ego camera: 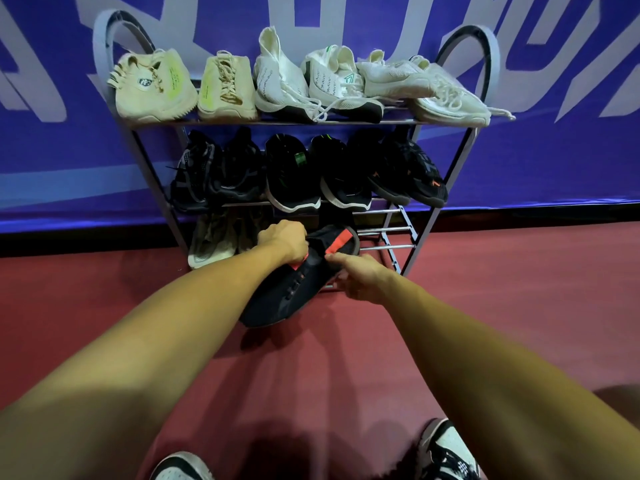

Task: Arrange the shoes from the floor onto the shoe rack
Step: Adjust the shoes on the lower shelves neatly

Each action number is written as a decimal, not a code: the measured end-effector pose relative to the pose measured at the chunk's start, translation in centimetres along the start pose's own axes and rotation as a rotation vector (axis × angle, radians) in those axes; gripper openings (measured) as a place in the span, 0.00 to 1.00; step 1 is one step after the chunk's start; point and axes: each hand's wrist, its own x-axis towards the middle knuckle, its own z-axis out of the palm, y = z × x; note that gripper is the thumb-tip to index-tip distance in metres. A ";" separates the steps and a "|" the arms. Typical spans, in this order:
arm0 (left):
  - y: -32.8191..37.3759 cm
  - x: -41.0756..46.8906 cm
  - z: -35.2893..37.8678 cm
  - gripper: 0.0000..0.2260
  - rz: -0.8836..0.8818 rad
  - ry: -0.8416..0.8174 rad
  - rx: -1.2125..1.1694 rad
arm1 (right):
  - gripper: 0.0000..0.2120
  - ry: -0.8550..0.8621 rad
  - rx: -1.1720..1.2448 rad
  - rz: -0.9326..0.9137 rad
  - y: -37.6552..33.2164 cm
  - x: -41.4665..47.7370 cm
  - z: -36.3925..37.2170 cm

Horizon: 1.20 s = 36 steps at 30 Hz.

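- Head view, 6 o'clock: the person's own worn sneakers stand on the red floor; no other loose shoe shows on it.
- Both arms reach toward 12 o'clock. The left hand has its fingers curled into the collar of a black shoe with red trim, gripping it.
- The right hand is at the shoe's 3 o'clock side, thumb on top and fingers curled round the edge, also gripping.
- That shoe is tilted, toe toward 6 o'clock low over the floor, heel up at the front of the shoe rack. I cannot tell whether the toe touches the floor, or whether a second shoe lies behind the heel.
- On the bottom shelf, an olive pair sits at 10 o'clock from the held shoe; the rails at 1 o'clock are bare.
- Farther up, dark shoes fill the middle shelf and pale shoes fill the top shelf.
- Judging by this, the task is nearly done: this shoe needs seating on the bare rails, plus its mate if there is one.
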 end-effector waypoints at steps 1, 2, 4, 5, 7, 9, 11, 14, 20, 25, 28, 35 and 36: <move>0.0 0.2 0.0 0.12 -0.024 -0.005 -0.027 | 0.08 -0.038 -0.020 0.010 0.1 0.1 0.1; 0.0 0.4 0.0 0.11 -0.042 -0.015 -0.057 | 0.07 -0.061 -0.054 0.025 0.2 0.4 0.2; -0.1 0.9 0.3 0.09 -0.062 -0.040 -0.106 | 0.07 -0.064 -0.137 0.060 0.5 1.0 0.6; -0.2 1.2 0.5 0.09 -0.067 -0.054 -0.131 | 0.07 -0.047 -0.168 0.062 0.6 1.2 0.8; -0.5 1.5 0.7 0.09 -0.070 -0.077 -0.184 | 0.05 0.013 -0.200 0.028 0.6 1.5 1.1; -0.9 1.7 0.8 0.17 -0.073 -0.121 -0.276 | 0.04 0.070 -0.174 -0.021 0.5 2.1 1.3; -1.2 1.5 0.5 0.28 -0.093 -0.277 -0.422 | 0.09 0.157 -0.198 -0.088 0.3 3.2 1.5; -1.8 1.3 -0.3 0.30 -0.103 -0.489 -0.413 | 0.14 0.260 -0.267 -0.172 -0.1 5.1 1.7; -3.9 1.9 2.0 0.20 -0.118 -0.579 -0.450 | 0.15 0.308 -0.178 -0.242 -0.9 6.5 2.6; -4.3 2.6 2.3 0.13 -0.158 -0.419 -0.610 | 0.24 0.210 -0.083 -0.208 -0.4 9.8 2.4; -4.5 3.4 2.4 0.13 -0.232 -0.361 -0.702 | 0.10 0.197 -0.140 -0.170 -0.5 9.2 2.3; -2.6 4.8 3.5 0.06 -0.305 -0.198 -0.837 | 0.27 0.431 -0.128 0.049 1.3 8.5 1.9; -2.5 5.0 3.6 0.05 -0.308 -0.185 -0.843 | 0.30 0.422 -0.095 0.070 1.6 9.0 2.0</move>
